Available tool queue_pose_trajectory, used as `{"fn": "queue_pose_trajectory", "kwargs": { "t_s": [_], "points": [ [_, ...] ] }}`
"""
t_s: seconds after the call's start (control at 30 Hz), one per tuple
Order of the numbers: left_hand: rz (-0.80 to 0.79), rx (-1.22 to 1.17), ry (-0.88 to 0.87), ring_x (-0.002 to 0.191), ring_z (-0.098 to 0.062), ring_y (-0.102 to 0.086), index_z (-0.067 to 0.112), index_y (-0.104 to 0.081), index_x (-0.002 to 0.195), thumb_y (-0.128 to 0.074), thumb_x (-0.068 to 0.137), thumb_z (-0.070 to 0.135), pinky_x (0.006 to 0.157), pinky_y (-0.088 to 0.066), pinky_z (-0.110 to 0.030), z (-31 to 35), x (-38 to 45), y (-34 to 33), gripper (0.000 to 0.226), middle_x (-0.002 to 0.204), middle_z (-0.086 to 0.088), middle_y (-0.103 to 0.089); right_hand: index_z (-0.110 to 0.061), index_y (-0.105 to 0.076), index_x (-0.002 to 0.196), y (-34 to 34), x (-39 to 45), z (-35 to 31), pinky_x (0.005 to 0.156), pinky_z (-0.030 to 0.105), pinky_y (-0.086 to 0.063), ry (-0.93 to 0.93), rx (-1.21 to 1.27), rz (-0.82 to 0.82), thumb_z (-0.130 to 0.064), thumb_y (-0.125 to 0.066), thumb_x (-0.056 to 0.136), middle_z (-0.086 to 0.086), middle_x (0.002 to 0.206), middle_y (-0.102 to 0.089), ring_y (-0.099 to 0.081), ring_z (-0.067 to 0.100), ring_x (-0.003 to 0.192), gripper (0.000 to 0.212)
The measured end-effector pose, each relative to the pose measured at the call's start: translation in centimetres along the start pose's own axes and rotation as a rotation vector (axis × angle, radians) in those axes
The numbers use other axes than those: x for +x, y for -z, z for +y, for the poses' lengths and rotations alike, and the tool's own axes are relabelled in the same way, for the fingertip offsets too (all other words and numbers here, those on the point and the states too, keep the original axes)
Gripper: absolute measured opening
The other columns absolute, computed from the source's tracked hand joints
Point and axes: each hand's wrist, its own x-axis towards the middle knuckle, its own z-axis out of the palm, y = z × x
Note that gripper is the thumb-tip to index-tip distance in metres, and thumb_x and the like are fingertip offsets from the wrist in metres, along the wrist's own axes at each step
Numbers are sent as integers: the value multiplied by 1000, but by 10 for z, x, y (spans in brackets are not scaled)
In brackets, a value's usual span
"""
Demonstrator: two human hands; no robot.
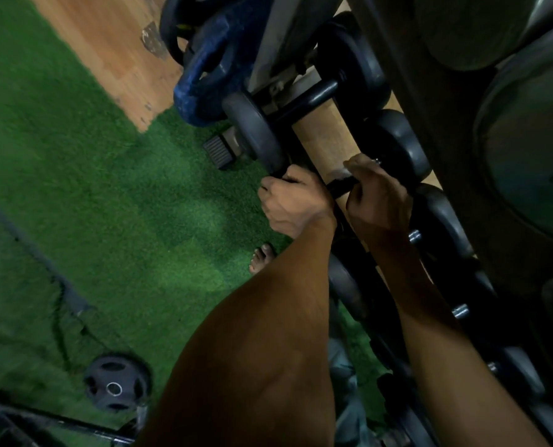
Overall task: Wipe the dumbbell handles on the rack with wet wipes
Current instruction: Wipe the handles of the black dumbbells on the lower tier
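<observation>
Rack (304, 43): rows of black dumbbells, on green turf (91, 188) beside wooden floor (107, 50). Dumbbell handle (341, 185): its long axis runs between your two fists. Left hand (292, 201): curled round the near end. Right hand (378, 195): clamped farther along; wipe (341, 171) barely visible.

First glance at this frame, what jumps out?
Two bare forearms run up the middle to the left hand and right hand, both gripping one dumbbell handle on the rack. Green turf fills the left, with a weight plate lying bottom left.
</observation>
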Motion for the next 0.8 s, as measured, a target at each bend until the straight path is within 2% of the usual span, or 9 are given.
{"fn": "queue_pose_trajectory", "kwargs": {
  "t_s": [0.1,0.17,0.3,0.4,0.47,0.57,0.63,0.7,0.8],
  "points": [
    [-12,-4,2,94,-42,-63,-1,-64,101,-35,81,34,72,-46,-44,1,0,1,50,104,-19,-65,-33,-59,129,5,-5,-10,84,33,-52,106,40,-274,-38,-37,94,-10,122,-69,-69,17,107,41],
    [-19,5,2,95,-42,-63,-1,-63,102,-37,82,33,72,-46,-44,0,0,2,47,104,-19,-65,-38,-55,130,5,-4,-10,82,34,-55,156,95,-376,-32,-50,97,-12,121,-68,-69,17,105,34],
    [-18,9,6,94,-42,-64,-1,-64,101,-38,83,32,73,-47,-45,1,-1,2,46,104,-19,-66,-30,-53,138,-7,-1,8,82,37,-54,105,-39,-250,-22,-61,92,-7,138,-59,-68,22,109,47],
    [-11,4,3,94,-43,-63,-1,-64,102,-34,80,34,73,-48,-46,2,0,3,51,104,-19,-66,-20,-49,135,-24,7,11,60,29,-43,-65,-351,-58,-25,-59,98,-1,142,-51,-67,27,77,38],
    [-18,5,-2,94,-43,-63,-1,-64,102,-35,80,33,73,-47,-45,1,0,3,50,105,-19,-65,-18,-48,131,-25,4,6,54,29,-47,-38,-399,-37,-30,-53,100,0,145,-46,-63,26,67,33],
    [-33,19,0,95,-43,-63,-1,-63,103,-40,84,31,73,-46,-44,1,-1,3,44,105,-19,-65,-21,-49,133,-13,-6,5,70,34,-52,113,15,-271,-45,-44,94,-2,145,-43,-65,20,86,47],
    [-40,28,6,95,-43,-63,-1,-63,103,-45,87,28,73,-46,-44,1,0,2,38,105,-19,-65,-21,-48,142,-7,-12,10,81,40,-56,183,212,-397,-45,-47,95,-4,151,-41,-64,17,101,53],
    [-55,43,14,97,-42,-63,-1,-62,104,-47,89,27,74,-46,-45,1,1,2,35,107,-18,-64,-23,-44,151,-8,-20,15,87,43,-58,222,190,-377,-39,-50,101,-5,160,-37,-63,21,116,53],
    [-72,44,14,98,-42,-63,0,-62,104,-43,88,30,75,-47,-45,0,0,2,39,108,-18,-64,-26,-30,161,-11,-32,17,87,43,-58,154,-44,-198,-42,-33,100,-2,168,-27,-58,28,125,63]
  ]
}}
